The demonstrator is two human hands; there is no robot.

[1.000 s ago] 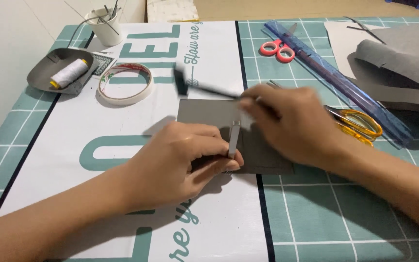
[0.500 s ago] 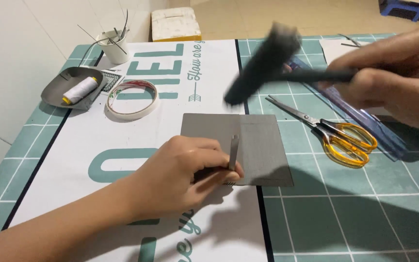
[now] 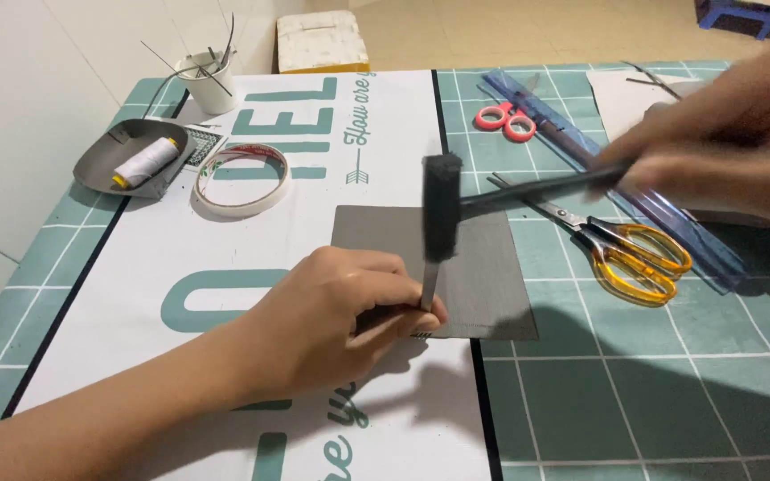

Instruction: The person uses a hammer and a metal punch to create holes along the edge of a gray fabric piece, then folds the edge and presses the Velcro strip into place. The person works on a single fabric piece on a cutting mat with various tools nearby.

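Left hand lies knuckles-up, fingers pinched around a slim metal punch standing upright on the grey sheet; right hand, blurred, seemingly fisted on the hammer whose head meets the punch top

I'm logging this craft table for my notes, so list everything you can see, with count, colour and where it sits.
Grey sheet: one, grey, centre of the table.
Punch: one, metal, upright on the sheet's near edge.
Hammer: one, black, head on top of the punch.
Yellow scissors: one pair, right of the sheet.
Red scissors: one small pair, far side.
Ruler: one, blue, clear, slanting at right.
Tape roll: one, whitish, left of centre.
Tray: one, grey, far left, holding a thread spool, white.
Cup: one, white, far left, thin tools inside.
Cutting mat: one, green.
Left hand: holds the punch.
Right hand: grips the hammer.
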